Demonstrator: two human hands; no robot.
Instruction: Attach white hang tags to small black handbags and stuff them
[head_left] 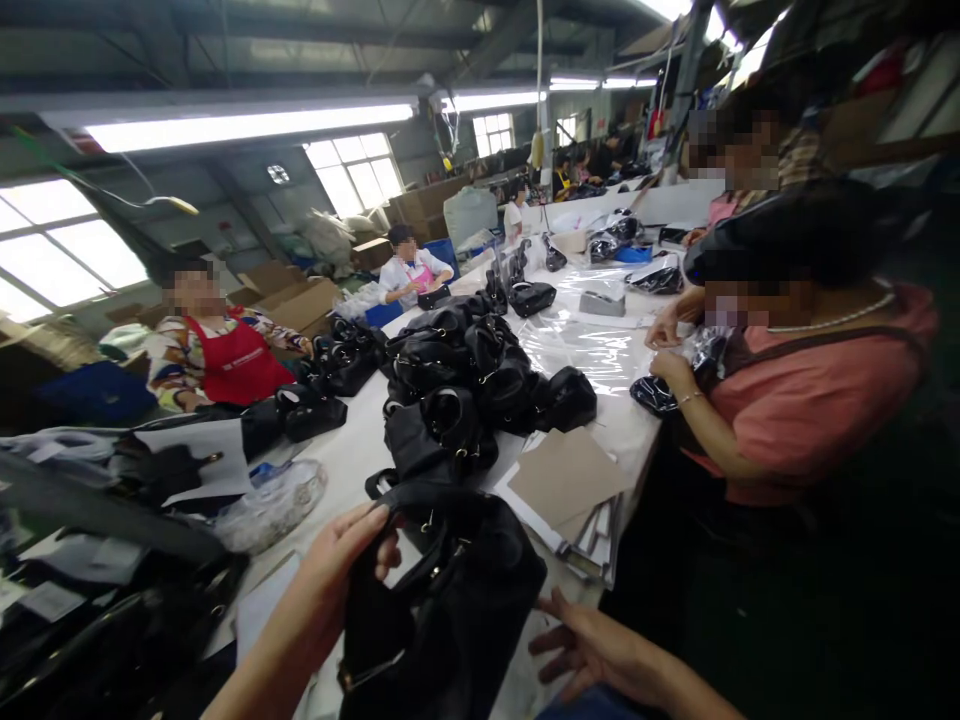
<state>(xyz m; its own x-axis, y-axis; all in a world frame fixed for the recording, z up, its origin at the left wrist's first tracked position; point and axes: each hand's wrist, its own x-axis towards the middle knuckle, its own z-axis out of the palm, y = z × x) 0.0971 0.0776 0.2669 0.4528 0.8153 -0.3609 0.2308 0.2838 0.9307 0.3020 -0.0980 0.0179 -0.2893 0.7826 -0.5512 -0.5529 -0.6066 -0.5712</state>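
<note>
A black handbag (480,600) with gold-coloured metal fittings hangs upright over the near end of the table. My left hand (360,550) is closed around its strap at the upper left of the bag. My right hand (585,645) is beside the bag's lower right side, fingers spread and holding nothing; whether a fingertip touches the bag I cannot tell. Just beyond lies a large pile of similar black handbags (457,370). To the right of that pile is a stack of cardboard and paper sheets (566,480).
A clear plastic bag of small items (281,500) lies at left. Clear plastic sheeting (577,345) covers part of the long white table. At right a co-worker in a salmon-coloured top (817,400) handles a wrapped black item; another in a red apron (240,360) sits at left.
</note>
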